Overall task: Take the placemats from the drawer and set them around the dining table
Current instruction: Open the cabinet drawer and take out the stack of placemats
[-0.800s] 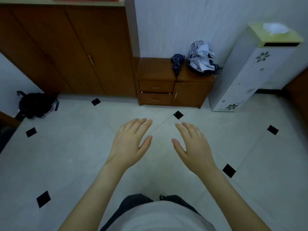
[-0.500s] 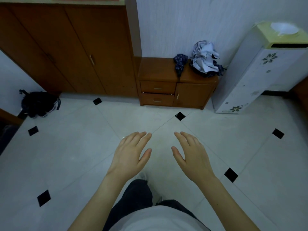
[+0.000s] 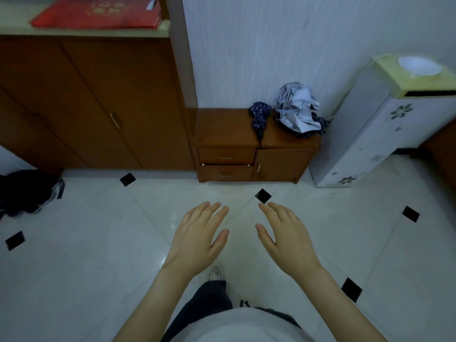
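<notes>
A small brown wooden cabinet [image 3: 227, 127] stands against the far wall. It has an upper drawer [image 3: 226, 156] and a lower drawer [image 3: 225, 173] on its left side and a door [image 3: 281, 164] on its right. Both drawers look closed; a thin gap shows above the lower one. No placemats or dining table are in sight. My left hand [image 3: 197, 239] and my right hand [image 3: 287, 236] are held out palm-down over the floor, well short of the cabinet, fingers apart, holding nothing.
A crumpled cloth [image 3: 297, 111] and a dark folded umbrella [image 3: 259, 118] lie on the cabinet top. A tall brown wardrobe [image 3: 86, 102] stands at left, a white floor-standing unit [image 3: 375, 137] at right, a black bag [image 3: 27, 191] on the tiled floor [image 3: 98, 243].
The cabinet has come nearer and sits larger in view as I walk toward it. One leg has stepped forward. Both hands stay open in front of me.
</notes>
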{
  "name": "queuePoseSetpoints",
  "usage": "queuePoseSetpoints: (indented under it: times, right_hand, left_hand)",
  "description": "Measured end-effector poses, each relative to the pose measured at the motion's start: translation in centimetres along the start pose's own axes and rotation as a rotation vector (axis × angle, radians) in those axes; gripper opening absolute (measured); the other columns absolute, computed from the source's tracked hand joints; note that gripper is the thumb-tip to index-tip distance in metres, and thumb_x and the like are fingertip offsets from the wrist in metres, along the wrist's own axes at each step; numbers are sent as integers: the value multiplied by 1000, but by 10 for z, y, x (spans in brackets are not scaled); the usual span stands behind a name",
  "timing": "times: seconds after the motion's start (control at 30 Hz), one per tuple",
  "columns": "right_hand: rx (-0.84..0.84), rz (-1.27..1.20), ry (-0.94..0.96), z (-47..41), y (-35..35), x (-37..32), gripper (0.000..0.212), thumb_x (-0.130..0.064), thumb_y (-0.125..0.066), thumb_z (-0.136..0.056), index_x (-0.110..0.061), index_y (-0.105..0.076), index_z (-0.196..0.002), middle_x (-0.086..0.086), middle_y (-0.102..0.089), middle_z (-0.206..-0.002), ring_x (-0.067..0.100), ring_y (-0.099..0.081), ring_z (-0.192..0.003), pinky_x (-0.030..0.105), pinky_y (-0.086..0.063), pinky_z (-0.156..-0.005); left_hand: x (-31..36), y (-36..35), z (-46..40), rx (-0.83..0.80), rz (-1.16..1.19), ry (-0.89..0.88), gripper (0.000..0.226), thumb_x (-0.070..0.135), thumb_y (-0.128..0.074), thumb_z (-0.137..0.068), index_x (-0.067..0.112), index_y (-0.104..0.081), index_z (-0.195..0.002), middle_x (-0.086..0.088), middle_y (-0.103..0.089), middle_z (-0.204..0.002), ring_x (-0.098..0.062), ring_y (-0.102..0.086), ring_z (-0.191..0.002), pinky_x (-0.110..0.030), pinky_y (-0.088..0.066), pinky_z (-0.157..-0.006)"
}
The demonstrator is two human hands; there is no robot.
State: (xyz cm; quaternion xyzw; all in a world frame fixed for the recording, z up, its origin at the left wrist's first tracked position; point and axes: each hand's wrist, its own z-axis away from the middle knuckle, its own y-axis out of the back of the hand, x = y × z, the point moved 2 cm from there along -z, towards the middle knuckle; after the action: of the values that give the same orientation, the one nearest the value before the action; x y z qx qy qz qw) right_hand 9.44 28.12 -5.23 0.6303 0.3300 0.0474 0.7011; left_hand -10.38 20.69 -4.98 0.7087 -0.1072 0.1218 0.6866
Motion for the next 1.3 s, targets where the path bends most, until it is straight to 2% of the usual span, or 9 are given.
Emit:
queuePoseSetpoints:
  times: [0.2, 0.4, 0.63, 0.87, 1.1, 1.3]
  right_hand:
    - [-8, 7, -20, -88, 3, -7, 56, -49, -28, -95, -20, -45, -140, 1, -50, -140, 18, -45, -127, 38, -43, -100]
    - [1, -14, -42, -155, 7, 13, 55, -46, -31, -95, -16, -49, -137, 4, -54, -134, 21, -50, -123, 39, -46, -97]
    - [-60, -58, -4, -243, -5, 73, 54, -45, -32, -96, -14, -50, -137, 5, -55, -133, 22, -51, -122, 41, -47, -96]
    - [-84, -63, 86, -352, -19, 135, 48, -40, -38, -95, -13, -52, -132, 7, -57, -129, 25, -54, -117, 44, -49, -91]
    - [-64, -49, 110, -428, -32, 159, 48, -38, -38, -94, -11, -53, -131, 10, -58, -128, 28, -55, -115, 43, -48, -93]
    - [-81, -53, 65, -476, -82, 174, 50, -39, -37, -95, -10, -52, -133, 12, -56, -131, 29, -54, -118, 47, -47, -95]
  left_hand:
    - [-58, 24, -76, 6, 14, 12, 51, 44, -33, -95, 20, -50, -137, 0, -52, -138, -22, -45, -130, -37, -35, -106]
    - [-82, 21, -144, -23, 31, 6, 50, 43, -35, -94, 18, -52, -135, -1, -54, -136, -22, -47, -127, -35, -34, -105]
    - [-84, -22, -240, -81, 36, 37, 49, 42, -36, -94, 18, -53, -134, 0, -55, -134, -21, -49, -125, -35, -39, -102]
    - [-87, -58, -344, -43, 45, 111, 48, 40, -37, -94, 17, -54, -133, -1, -57, -132, -19, -48, -123, -30, -35, -102]
    - [-104, -71, -421, -35, 49, 117, 48, 39, -37, -94, 16, -53, -133, -1, -56, -132, -18, -47, -123, -28, -32, -102]
    - [-143, -110, -472, -94, 24, 81, 47, 39, -38, -93, 19, -52, -133, 1, -54, -135, -17, -45, -126, -31, -34, -103]
